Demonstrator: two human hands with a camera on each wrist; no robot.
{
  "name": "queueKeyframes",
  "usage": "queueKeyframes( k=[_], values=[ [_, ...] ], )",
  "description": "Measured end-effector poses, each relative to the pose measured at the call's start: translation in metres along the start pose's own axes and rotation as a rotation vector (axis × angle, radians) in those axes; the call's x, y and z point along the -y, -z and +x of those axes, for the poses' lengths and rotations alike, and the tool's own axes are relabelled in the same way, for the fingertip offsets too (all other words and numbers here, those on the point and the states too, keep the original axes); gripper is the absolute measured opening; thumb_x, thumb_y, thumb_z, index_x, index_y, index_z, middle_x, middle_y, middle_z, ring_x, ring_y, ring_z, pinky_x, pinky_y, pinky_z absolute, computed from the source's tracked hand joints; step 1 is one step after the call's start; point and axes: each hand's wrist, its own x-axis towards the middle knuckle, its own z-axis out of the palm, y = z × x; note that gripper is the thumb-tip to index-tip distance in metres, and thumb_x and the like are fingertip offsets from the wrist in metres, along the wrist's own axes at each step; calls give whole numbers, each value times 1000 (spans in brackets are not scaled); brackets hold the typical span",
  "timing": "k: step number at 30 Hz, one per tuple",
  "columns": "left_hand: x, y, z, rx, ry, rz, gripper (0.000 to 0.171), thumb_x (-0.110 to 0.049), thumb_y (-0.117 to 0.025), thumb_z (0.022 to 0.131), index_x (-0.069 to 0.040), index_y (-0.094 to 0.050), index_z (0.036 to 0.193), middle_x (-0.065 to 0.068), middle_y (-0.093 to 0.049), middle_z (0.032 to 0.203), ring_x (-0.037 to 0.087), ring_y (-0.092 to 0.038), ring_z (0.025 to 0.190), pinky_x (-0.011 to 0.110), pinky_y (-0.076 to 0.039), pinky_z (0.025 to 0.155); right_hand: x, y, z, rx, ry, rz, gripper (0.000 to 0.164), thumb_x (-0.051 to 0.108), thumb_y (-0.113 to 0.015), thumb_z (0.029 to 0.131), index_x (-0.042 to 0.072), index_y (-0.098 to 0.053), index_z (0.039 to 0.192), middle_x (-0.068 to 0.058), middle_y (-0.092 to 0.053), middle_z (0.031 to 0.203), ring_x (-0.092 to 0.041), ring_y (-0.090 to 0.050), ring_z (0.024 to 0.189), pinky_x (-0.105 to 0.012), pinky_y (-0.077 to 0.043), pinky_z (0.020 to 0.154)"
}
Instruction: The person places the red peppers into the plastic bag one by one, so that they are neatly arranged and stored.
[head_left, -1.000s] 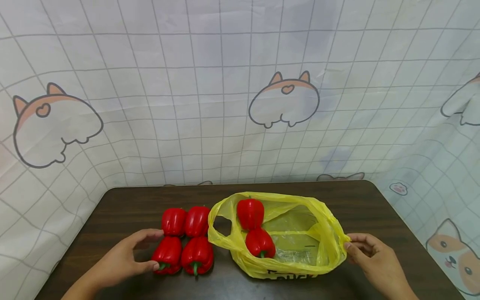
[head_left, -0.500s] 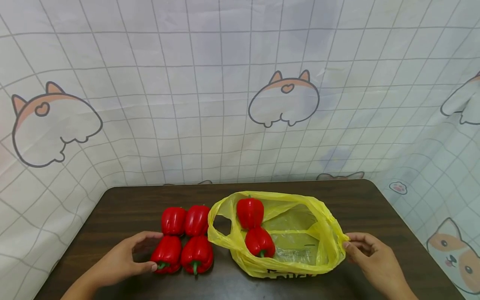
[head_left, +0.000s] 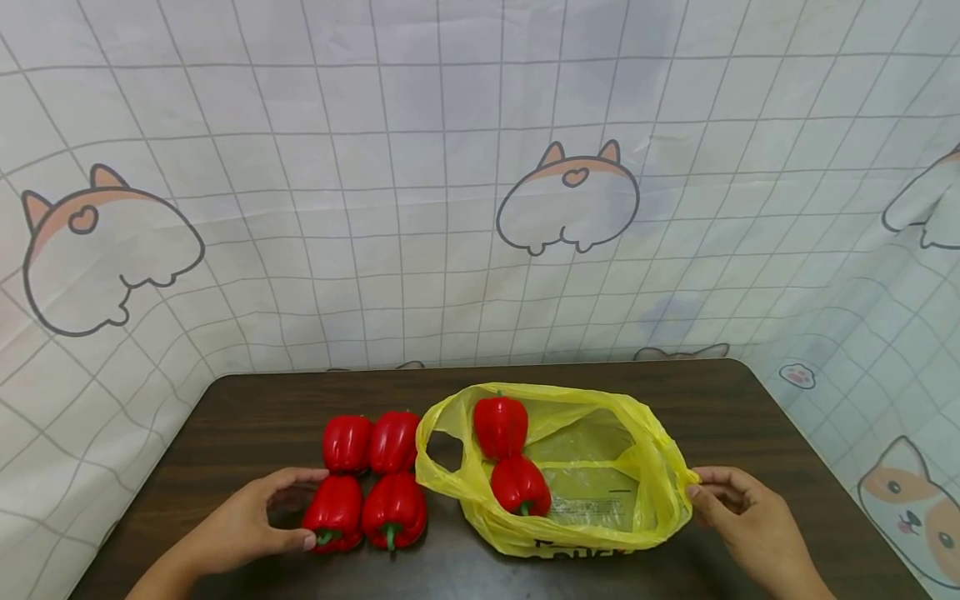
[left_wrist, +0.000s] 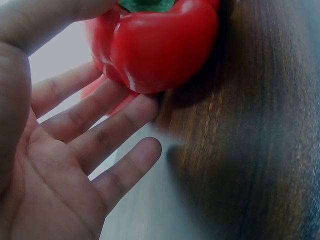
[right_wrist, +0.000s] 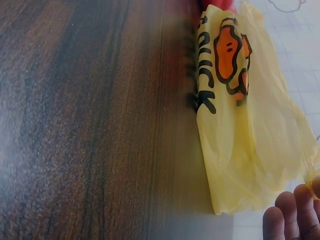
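My left hand [head_left: 251, 515] is at the left side of the front-left red bell pepper [head_left: 333, 515]. Its thumb touches the pepper near the stem end, and the index finger lies by the pepper's far end. In the left wrist view the fingers [left_wrist: 107, 115] are fairly straight, some of them against the red pepper [left_wrist: 165, 45]. My right hand [head_left: 757, 525] pinches the right edge of a yellow plastic bag [head_left: 585, 537], whose mouth is spread wide. Two red bell peppers [head_left: 500, 425] show inside the bag.
Three more red bell peppers [head_left: 393, 508] sit close against the front-left one, left of the bag. Everything is on a dark wood-grain table [head_left: 255, 408]. Behind and beside it hangs a white grid-patterned cloth [head_left: 420, 250] with dog drawings.
My left hand's fingertips have shifted slightly nearer to me, and the front-left pepper has shifted a little the same way. The right hand and the bag have not visibly moved.
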Motion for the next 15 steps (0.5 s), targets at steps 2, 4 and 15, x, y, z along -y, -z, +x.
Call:
queueKeyframes(
  k=[2,4,15],
  values=[
    [0,0,0,9,3,-9,70,-22,-83,88,-1,-49,145,22,-53,144,12,-62,119,28,-53,94,0,0,0,-1,-3,-5,49,40,-69,99,2,-62,129,-7,-73,107,-18,-70,85,-32,-59,73],
    [1,1,0,15,5,-15,70,-22,-83,88,-1,-48,145,21,-53,144,12,-62,119,27,-53,94,0,0,0,-2,-4,-8,49,41,-69,99,2,-62,128,-7,-73,107,-19,-70,85,-32,-59,72],
    [2,-3,1,1,4,2,70,-22,-85,85,-2,-52,143,16,-57,141,15,-63,115,32,-54,95,-2,0,0,-6,-16,-9,50,43,-69,98,3,-63,128,-6,-72,106,-21,-70,85,-32,-59,72]
  ],
)
